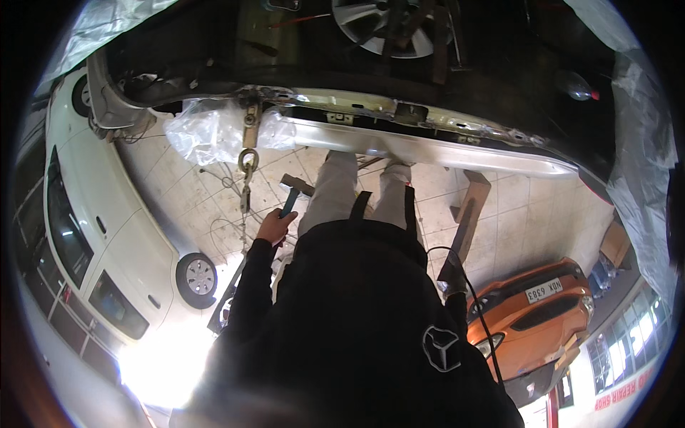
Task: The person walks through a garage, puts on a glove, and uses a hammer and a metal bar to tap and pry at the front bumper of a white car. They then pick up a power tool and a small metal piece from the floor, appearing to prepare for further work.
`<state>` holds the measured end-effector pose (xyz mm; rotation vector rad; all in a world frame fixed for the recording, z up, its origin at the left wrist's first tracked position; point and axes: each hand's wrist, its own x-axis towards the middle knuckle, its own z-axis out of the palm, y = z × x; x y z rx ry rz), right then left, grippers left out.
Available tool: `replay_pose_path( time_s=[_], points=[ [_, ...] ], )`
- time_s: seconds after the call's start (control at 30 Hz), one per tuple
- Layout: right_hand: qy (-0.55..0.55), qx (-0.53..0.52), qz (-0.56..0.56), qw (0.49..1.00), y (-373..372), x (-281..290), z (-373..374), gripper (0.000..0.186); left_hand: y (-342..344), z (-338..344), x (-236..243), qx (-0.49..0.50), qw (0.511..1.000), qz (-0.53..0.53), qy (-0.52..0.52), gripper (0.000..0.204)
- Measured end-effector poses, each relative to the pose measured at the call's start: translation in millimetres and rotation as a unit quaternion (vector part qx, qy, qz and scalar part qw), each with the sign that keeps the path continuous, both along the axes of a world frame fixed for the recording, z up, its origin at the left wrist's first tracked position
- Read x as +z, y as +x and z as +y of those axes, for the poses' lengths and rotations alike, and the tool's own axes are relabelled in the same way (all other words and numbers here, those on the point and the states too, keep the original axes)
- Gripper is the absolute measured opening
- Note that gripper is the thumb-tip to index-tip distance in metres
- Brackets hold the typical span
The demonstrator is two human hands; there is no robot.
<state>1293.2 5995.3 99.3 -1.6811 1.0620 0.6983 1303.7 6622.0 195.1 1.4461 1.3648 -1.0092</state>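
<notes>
My left hand (pixel 275 227) grips a hammer (pixel 297 185) by its blue handle, just right of a hanging chain (pixel 247 167) that is hooked to a metal clamp (pixel 251 125) on the car body's sill edge (pixel 364 107). My right hand (pixel 452 289) is by my right side, at the lower end of a long steel bar (pixel 472 196); its fingers are too obscured to tell whether they grip it. A black cable passes beside it. In front of my legs runs a silver rail (pixel 442 155), with crumpled clear plastic (pixel 203 132) at its left.
A white car (pixel 125 250) stands along the left, an orange car (pixel 531 317) at the lower right. Above, the open car body holds an alloy wheel (pixel 353 21) and a bottle (pixel 578 85). Cables (pixel 228 182) lie on the tiled floor. Plastic sheeting (pixel 635 143) hangs at the right.
</notes>
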Motion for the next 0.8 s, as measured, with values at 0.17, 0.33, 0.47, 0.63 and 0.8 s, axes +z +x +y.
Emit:
replay_pose_path(
  time_s=[0.17, 0.33, 0.47, 0.63, 0.8],
  points=[
    [-0.007, 0.119, 0.150, 0.981, 17, 24, -19, 0.035, -24, -1, 3, 0.021, 1.000, 0.019, -0.005, 0.044],
    [-0.004, 0.137, 0.212, 0.967, 0, 31, -30, 0.038, -24, -4, 2, -0.001, 0.999, 0.042, -0.004, 0.046],
    [0.004, 0.153, 0.239, 0.959, -4, 29, -31, 0.040, -28, -6, -3, -0.001, 0.999, 0.050, -0.020, 0.044],
    [0.012, 0.177, 0.258, 0.950, 0, 28, -27, 0.043, -29, -7, -6, -0.012, 0.998, 0.052, -0.017, 0.045],
    [0.024, 0.184, 0.257, 0.949, -2, 17, -22, 0.046, -26, -4, -9, 0.008, 0.999, 0.030, -0.019, 0.042]
  ],
)
